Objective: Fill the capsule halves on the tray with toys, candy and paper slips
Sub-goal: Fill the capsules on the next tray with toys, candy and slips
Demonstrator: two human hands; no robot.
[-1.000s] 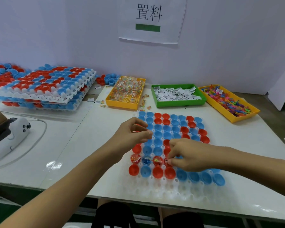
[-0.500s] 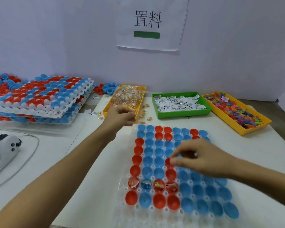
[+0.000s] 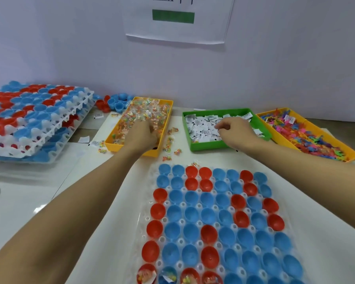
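Observation:
A clear white tray (image 3: 150, 201) in front of me holds rows of blue and red capsule halves (image 3: 208, 216), most of them empty. Several halves in the nearest row (image 3: 147, 275) contain candy and a slip. My left hand (image 3: 140, 134) is inside the yellow candy tray (image 3: 119, 147), its fingers curled down into the wrapped candies (image 3: 143, 111). My right hand (image 3: 234, 131) is over the green tray (image 3: 205, 145) and pinches at the paper slips (image 3: 201, 130) with thumb and forefinger. Colourful plastic toys (image 3: 307, 136) fill a yellow tray (image 3: 350, 155) at the far right.
Stacked white trays of filled capsules (image 3: 35, 119) sit at the left. Loose capsule halves (image 3: 115, 101) lie by the wall behind the candy tray. Stray candies (image 3: 170, 144) are scattered between the candy and slip trays. A paper sign (image 3: 176, 19) hangs on the wall.
Both hands left the capsule tray and reached forward: the left into the candy tray, the right into the green slip tray. My view moved closer and lower.

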